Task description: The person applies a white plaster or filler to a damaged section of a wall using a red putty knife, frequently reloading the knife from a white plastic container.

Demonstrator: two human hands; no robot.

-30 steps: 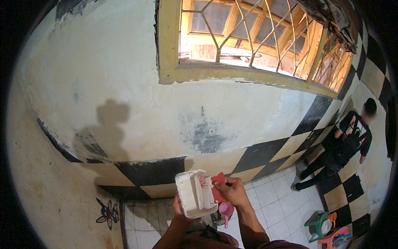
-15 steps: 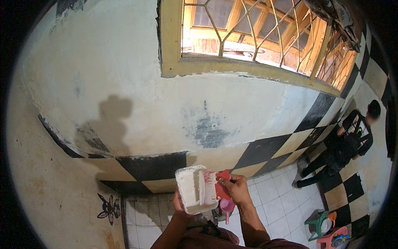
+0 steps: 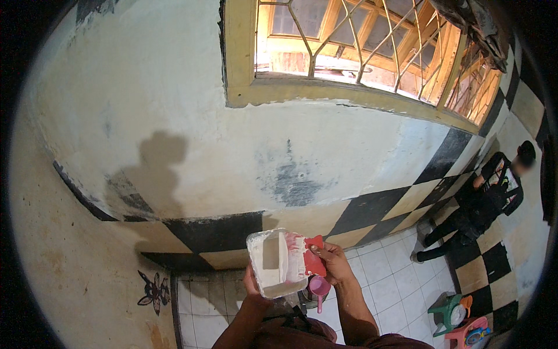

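My left hand (image 3: 250, 282) grips the near left side of a white plastic tub (image 3: 251, 259), its fingers partly hidden behind the wall. White paste (image 3: 269, 276), like wall filler, lies inside, with a rectangular hollow in it. In my right hand (image 3: 337, 264) is a red plastic scraper (image 3: 315, 256), pinched at its right end with the thumb on top. Its broad blade is smeared white and reaches over the tub, with a thick ridge of paste along the left edge.
Ahead is a wall (image 3: 221, 163) with grey patches and black-and-cream checks, below a barred yellow window (image 3: 349, 90). A pink dipper (image 3: 319, 286) is below my right hand. A person in black (image 3: 497, 192) stands right, with green (image 3: 446, 311) and pink (image 3: 468, 334) stools nearby.
The scraper has turned so more of its red face and smeared blade shows. My right hand has rotated with it, and the hollow in the paste shows more clearly. The tub barely moved.
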